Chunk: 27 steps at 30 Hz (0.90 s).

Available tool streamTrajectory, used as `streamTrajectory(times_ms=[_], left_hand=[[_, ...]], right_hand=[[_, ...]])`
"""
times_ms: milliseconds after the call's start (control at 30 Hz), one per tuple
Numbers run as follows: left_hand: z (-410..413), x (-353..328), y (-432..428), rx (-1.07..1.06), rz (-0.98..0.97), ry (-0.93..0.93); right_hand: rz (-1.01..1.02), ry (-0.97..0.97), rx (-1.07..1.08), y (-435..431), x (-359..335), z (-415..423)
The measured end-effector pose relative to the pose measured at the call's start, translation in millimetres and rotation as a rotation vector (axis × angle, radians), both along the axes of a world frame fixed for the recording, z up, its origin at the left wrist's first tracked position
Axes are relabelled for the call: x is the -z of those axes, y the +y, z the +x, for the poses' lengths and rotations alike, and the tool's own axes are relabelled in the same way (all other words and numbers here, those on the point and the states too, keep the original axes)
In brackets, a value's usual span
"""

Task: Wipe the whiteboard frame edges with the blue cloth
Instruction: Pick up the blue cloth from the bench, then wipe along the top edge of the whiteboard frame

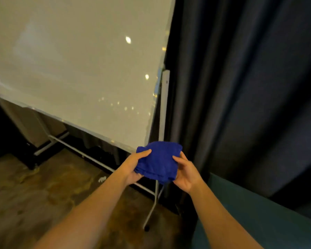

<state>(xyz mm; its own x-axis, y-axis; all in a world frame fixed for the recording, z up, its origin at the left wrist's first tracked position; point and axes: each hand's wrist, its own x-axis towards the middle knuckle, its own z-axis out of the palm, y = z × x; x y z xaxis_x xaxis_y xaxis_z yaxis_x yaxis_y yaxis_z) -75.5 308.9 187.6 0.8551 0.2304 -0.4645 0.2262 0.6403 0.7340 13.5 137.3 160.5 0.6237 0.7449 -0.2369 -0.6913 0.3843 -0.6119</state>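
Note:
A folded blue cloth [159,159] is held between both hands just below the whiteboard's lower right corner. My left hand [135,167] grips its left side with the thumb on top. My right hand [186,172] pinches its right side. The whiteboard [79,69] is large, white and tilted, with a thin pale frame along its bottom edge [70,122] and right edge [156,97]. The cloth is not touching the frame.
The board stands on a white metal stand [162,112] with a crossbar and a wheeled leg [151,212]. A dark curtain [241,87] hangs at the right. A teal seat [258,221] sits at the lower right. The floor is brown.

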Motion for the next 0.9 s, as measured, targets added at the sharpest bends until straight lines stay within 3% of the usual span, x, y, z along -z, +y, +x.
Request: streamTrajectory(times_ms=[233,333,467,533,600,700,800,900], left_hand=[[15.7,-143.4,114.0,-0.058,0.383,-0.329],[29.6,-205.8,153.0,-0.113,0.609,-0.385],[59.4,-277.6,199.5,-0.143,0.715,-0.454],[77.2,-310.0,222.9,-0.057,0.814,-0.546],[94.0,-337.1,246.6,0.049,0.936,-0.585],[130.9,-367.5,290.9,-0.016,1.237,-0.566],[173.7,-389.8,335.8,-0.141,1.590,-0.552],[213.8,-421.1,382.0,-0.123,1.647,-0.506]], right_hand=[[0.081,-0.360,-0.063,113.1,-157.6,47.7],[-0.024,-0.537,0.035,150.1,-220.3,69.3],[0.016,-0.741,0.046,186.1,-297.7,89.2],[-0.098,-0.993,0.051,202.8,-329.4,98.5],[-0.362,-1.317,0.192,220.0,-355.6,113.0],[-0.618,-1.628,0.410,255.1,-389.1,149.3],[-0.698,-1.814,0.508,296.5,-414.9,191.1],[-0.651,-1.820,0.552,336.7,-446.4,233.0]])
